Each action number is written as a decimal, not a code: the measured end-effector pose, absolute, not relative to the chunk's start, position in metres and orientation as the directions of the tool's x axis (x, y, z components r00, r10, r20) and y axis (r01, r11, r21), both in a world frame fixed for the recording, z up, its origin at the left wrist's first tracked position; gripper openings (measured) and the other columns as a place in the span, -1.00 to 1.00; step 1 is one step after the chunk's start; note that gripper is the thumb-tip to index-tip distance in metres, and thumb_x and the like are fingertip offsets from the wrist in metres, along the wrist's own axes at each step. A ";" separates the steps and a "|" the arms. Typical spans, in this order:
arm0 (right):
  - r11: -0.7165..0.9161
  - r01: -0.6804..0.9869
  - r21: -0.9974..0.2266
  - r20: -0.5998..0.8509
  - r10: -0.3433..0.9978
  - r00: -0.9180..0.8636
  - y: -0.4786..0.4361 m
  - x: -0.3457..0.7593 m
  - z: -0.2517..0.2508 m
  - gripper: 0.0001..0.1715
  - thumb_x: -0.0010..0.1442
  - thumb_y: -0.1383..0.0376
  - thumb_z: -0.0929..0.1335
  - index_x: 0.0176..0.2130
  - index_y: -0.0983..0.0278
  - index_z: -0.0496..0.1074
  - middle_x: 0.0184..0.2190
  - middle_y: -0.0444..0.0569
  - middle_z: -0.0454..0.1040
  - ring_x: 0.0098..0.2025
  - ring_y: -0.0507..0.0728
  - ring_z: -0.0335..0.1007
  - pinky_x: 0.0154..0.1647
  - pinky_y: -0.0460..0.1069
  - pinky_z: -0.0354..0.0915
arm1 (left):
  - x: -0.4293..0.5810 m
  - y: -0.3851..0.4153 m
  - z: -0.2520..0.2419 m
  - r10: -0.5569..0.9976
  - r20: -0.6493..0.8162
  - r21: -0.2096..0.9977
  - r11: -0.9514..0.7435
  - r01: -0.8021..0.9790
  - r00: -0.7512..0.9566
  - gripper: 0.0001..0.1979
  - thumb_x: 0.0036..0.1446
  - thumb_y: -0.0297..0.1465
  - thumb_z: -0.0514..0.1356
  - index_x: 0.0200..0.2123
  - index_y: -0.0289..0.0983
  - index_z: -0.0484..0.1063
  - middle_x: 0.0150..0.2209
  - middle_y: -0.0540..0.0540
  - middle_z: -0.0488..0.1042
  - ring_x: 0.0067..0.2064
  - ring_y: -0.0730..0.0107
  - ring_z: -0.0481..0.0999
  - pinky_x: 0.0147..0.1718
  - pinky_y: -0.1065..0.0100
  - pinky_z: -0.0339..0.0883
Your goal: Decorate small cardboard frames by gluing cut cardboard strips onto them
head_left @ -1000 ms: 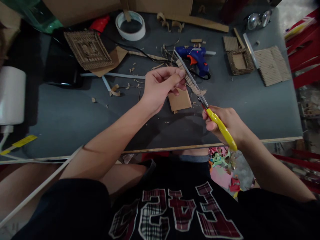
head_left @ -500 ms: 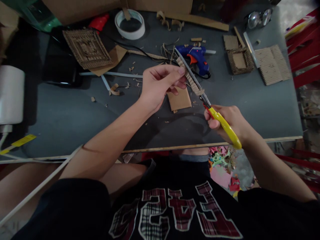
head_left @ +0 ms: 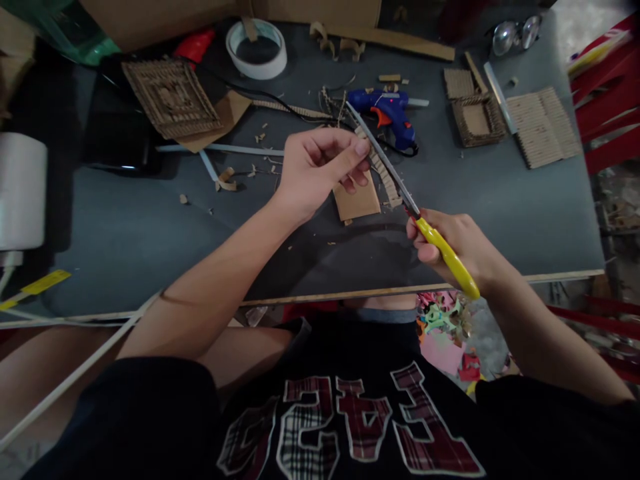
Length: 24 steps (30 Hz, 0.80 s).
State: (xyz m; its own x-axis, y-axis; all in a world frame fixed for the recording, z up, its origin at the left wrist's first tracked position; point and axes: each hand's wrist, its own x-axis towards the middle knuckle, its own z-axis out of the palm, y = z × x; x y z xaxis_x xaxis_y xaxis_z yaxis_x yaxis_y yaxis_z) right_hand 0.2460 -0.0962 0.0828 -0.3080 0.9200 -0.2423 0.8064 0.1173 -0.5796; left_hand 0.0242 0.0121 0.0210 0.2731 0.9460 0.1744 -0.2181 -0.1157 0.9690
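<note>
Pinched between the thumb and fingers of my left hand (head_left: 320, 167) is a narrow corrugated cardboard strip (head_left: 385, 179), slanting down to the right. My right hand (head_left: 453, 243) grips scissors (head_left: 445, 257) with yellow handles; their long metal blades run along the strip's right edge, up past my left fingertips. Part of the strip is hidden under my left thumb. Below my left fingers a flat brown cardboard piece (head_left: 356, 197) lies on the table. Just beyond the blade tips sits a blue glue gun (head_left: 387, 110) with an orange trigger.
On the dark table (head_left: 525, 220) lie a tape roll (head_left: 257, 70), a layered cardboard square (head_left: 170, 100), a small cardboard box form (head_left: 477, 123) and a corrugated panel (head_left: 545, 127). Glasses (head_left: 515, 37) rest at the back right. Glue sticks and cardboard scraps are scattered about.
The scissor blades look more closed. The strip's lower end has dropped slightly and stands farther from the scissors' pivot. Both hands keep nearly the same place.
</note>
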 end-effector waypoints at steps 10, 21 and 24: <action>0.135 0.839 -0.527 -0.240 0.924 -0.299 -0.094 0.244 0.080 -0.08 0.08 -0.51 -0.01 -0.49 0.22 0.22 -0.60 -0.12 0.26 -0.55 0.01 0.05 -0.41 0.00 -0.05 | 0.029 0.009 0.020 0.930 0.258 0.961 -0.217 -0.173 0.263 -0.53 0.06 0.06 0.32 -0.43 -0.26 0.45 -0.53 0.05 0.44 -0.49 0.49 0.59 -0.58 0.52 0.44; 0.107 0.722 -0.684 -0.207 0.920 -0.333 -0.091 0.248 0.085 -0.10 0.07 -0.50 0.09 -0.35 0.25 0.30 -0.45 -0.04 0.37 -0.39 0.08 0.30 -0.32 0.01 0.15 | 0.025 0.019 0.010 0.937 0.238 0.954 -0.178 -0.240 0.254 -0.62 0.14 0.00 0.31 -0.37 -0.20 0.44 -0.46 0.02 0.52 -0.41 0.49 0.57 -0.54 0.47 0.38; 0.006 0.623 -0.782 -0.219 0.934 -0.284 -0.093 0.247 0.081 -0.03 -0.04 -0.53 0.15 -0.27 0.25 0.36 -0.45 -0.07 0.34 -0.45 0.06 0.27 -0.42 0.01 0.17 | 0.023 0.018 0.012 0.926 0.274 0.950 -0.217 -0.225 0.260 -0.61 0.09 0.02 0.34 -0.37 -0.18 0.45 -0.45 0.04 0.53 -0.42 0.53 0.55 -0.54 0.46 0.34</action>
State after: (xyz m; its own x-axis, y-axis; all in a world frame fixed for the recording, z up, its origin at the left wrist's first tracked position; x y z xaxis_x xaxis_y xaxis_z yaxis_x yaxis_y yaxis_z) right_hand 0.2465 -0.0927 0.0814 -0.2839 0.9336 -0.2186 0.6232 0.0064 -0.7821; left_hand 0.0234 0.0182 0.0118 0.2604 0.9259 0.2735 -0.2251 -0.2173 0.9498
